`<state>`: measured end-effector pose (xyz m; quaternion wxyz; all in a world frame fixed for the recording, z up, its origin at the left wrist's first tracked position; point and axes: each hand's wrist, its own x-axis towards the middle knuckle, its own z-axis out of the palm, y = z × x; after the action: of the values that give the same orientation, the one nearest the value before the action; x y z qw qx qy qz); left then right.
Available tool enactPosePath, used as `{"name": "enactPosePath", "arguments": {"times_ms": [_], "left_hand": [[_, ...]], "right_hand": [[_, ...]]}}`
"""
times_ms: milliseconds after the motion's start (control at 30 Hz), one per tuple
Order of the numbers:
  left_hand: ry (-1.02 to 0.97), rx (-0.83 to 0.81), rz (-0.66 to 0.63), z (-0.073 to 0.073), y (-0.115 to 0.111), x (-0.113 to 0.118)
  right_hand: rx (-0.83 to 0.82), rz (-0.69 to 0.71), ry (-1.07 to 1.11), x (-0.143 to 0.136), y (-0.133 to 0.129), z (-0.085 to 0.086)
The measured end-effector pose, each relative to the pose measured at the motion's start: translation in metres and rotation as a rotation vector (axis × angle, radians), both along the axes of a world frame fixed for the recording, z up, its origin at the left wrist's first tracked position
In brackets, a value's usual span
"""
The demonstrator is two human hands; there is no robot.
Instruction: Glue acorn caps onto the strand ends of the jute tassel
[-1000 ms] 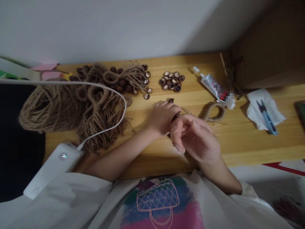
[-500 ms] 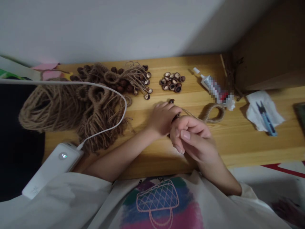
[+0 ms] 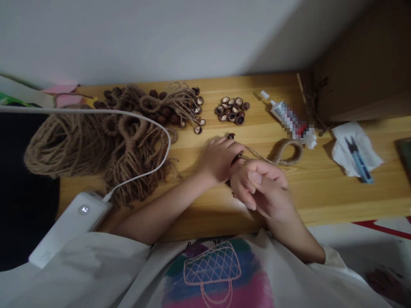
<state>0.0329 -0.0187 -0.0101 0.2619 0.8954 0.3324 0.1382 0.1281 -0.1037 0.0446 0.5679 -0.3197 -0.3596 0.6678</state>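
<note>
My left hand [image 3: 221,160] is closed, palm down over the table, with its fingers curled over what looks like a dark brown nut shell [image 3: 238,157], mostly hidden. Pressed up against it, my right hand [image 3: 261,184] is closed too, thumb against the curled forefinger; whatever lies in its grip is out of sight. A thin strand of twine [image 3: 255,152] runs from between the hands to a twine-wrapped ring [image 3: 290,152] lying to the right. Just beyond the left fingers sits a small dark shell piece [image 3: 231,136].
Cut nut shells [image 3: 233,110] lie in a cluster behind the hands. Wrapped twine rings with tassels [image 3: 128,141] and a twine skein [image 3: 64,145] fill the left. A white power bank [image 3: 70,231] trails a cable. Rightward are a glue tube [image 3: 289,119], blue-handled snips [image 3: 359,160] on tissue, and a cardboard box [image 3: 362,64].
My right hand has shifted slightly right and turned a little, its thumb moving over the forefinger. My left hand stays in the same place.
</note>
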Motion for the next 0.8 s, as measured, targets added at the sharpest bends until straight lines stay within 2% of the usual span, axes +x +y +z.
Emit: {"name": "enactPosePath", "arguments": {"times_ms": [267,400,533,667,800], "left_hand": [[-0.014,0.020,0.005,0.001,-0.002,-0.002],[-0.070,0.048,0.014,0.005,-0.005,-0.004],[-0.038,0.061,0.039,0.008,-0.007,-0.005],[-0.042,0.069,0.032,0.009,-0.007,-0.005],[-0.059,0.064,0.041,0.008,-0.008,-0.004]], "right_hand": [[-0.074,-0.107,0.008,-0.001,0.000,0.006],[-0.032,-0.282,-0.023,0.008,0.009,0.011],[-0.028,-0.509,-0.048,0.032,0.012,0.019],[-0.085,-0.728,-0.141,0.063,-0.009,0.029],[-0.292,-0.915,-0.183,0.100,-0.056,0.032]]}}
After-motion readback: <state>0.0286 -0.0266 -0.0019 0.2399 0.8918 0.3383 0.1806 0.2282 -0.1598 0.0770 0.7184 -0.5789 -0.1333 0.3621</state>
